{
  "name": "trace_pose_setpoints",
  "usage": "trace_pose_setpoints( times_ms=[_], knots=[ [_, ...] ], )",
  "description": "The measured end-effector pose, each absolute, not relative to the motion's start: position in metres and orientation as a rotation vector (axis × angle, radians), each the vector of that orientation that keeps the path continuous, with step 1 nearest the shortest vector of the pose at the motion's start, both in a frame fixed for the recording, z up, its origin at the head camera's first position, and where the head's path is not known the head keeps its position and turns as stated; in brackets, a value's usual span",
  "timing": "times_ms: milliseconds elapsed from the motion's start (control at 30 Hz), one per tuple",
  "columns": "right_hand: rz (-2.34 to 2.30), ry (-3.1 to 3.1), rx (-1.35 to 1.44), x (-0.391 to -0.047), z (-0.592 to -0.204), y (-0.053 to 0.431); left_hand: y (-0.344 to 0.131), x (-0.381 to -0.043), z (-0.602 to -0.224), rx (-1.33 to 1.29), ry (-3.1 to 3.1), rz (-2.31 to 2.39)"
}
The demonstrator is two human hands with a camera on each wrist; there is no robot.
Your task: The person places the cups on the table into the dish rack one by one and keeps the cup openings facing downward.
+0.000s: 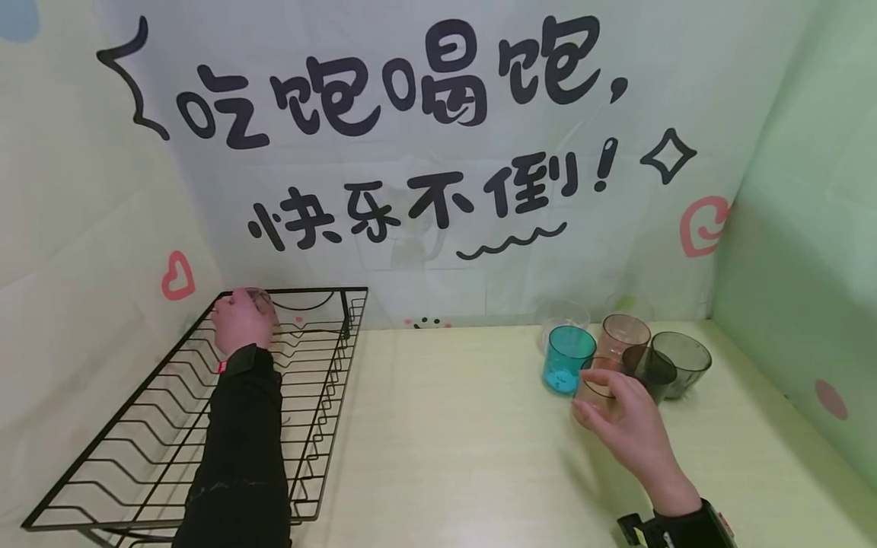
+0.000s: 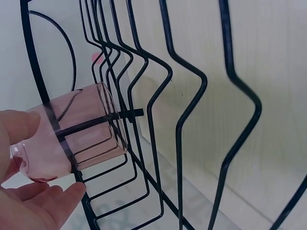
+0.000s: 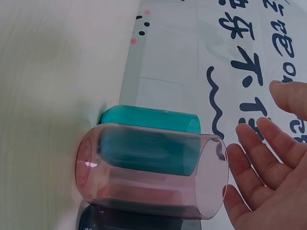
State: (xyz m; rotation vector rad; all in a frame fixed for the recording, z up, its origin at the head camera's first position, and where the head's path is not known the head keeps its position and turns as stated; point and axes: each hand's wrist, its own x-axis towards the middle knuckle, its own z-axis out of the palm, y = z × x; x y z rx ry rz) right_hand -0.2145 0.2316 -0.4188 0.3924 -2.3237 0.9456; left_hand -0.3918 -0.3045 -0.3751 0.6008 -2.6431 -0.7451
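Note:
My left hand (image 1: 243,323) is at the far left corner of the black wire rack (image 1: 195,349) and grips a clear pink glass. In the left wrist view, thumb and fingers hold this pink glass (image 2: 48,158) at its base, its rim end down among the rack's wires. On the table at the right, my right hand (image 1: 633,430) is over another pink glass (image 3: 144,191), fingers apart and lightly bent right by its rim. Close around stand a teal glass (image 1: 569,358), a dark grey glass (image 1: 654,373) and a further pink glass (image 1: 625,331).
A smoky grey glass (image 1: 685,361) stands at the group's right edge, and a clear glass (image 1: 558,313) stands behind the teal one. Behind the table hangs a pale wall sheet (image 1: 425,281) with black lettering. A green side sheet (image 1: 808,304) borders the right.

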Motion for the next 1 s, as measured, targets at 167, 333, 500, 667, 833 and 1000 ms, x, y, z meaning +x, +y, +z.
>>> trace_pose_setpoints(
  times_ms=[167, 333, 500, 667, 833, 1000],
  knots=[
    [0.965, -2.329, 0.394, -0.214, -0.418, 0.231, -0.305, -0.389, -0.374, 0.591, -2.640, -0.730],
    [0.975, -2.328, 0.394, -0.214, -0.417, 0.231, -0.303, -0.385, -0.367, 0.560, -2.649, -0.709],
    [0.973, -2.330, 0.389, -0.214, -0.417, 0.230, -0.299, -0.381, -0.358, 0.537, -2.670, -0.679],
    [0.971, -2.332, 0.390, -0.214, -0.416, 0.229, -0.295, -0.379, -0.346, 0.464, -2.647, -0.635],
    [0.968, -2.327, 0.394, -0.213, -0.414, 0.229, -0.289, -0.376, -0.333, 0.380, -2.665, -0.593],
    [0.988, -2.337, 0.390, -0.212, -0.414, 0.229, -0.282, -0.370, -0.322, 0.285, -2.733, -0.565]
  ],
)
